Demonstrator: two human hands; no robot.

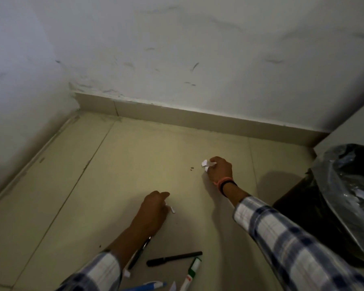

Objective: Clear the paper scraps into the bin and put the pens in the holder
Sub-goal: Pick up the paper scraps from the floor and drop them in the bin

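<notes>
You are crouched over the tiled floor [135, 164] in a corner of the room, both hands down among the litter, each working its own patch so that neither arm crosses the other. Your right hand [220, 171] is pinched shut on a small cluster of white paper scraps [207, 164] out toward the middle of the floor, fingers curled and the scraps poking out on the thumb side, which suits a short carry to the bin [345, 198] standing against the right-hand edge of the floor beside the cabinet; its clear liner gapes wide toward you, and some white bits seem to lie inside already. Your left hand [153, 208] is curled loosely closed nearer to you, and a small scrap [173, 210] sits right at its fingertips; whether it is actually gripped or only touched I cannot tell. The pens lie untouched near the floor's near edge: a black pen [173, 258], a dark pen [140, 252] partly under your left forearm, a green-and-white marker [190, 274] and a blue pen [149, 286] at the very bottom, with more scraps beside them. No holder is in view. The floor between your right hand and the bin is bare, so that path looks open; mind the pen beneath your left arm as you draw back.
</notes>
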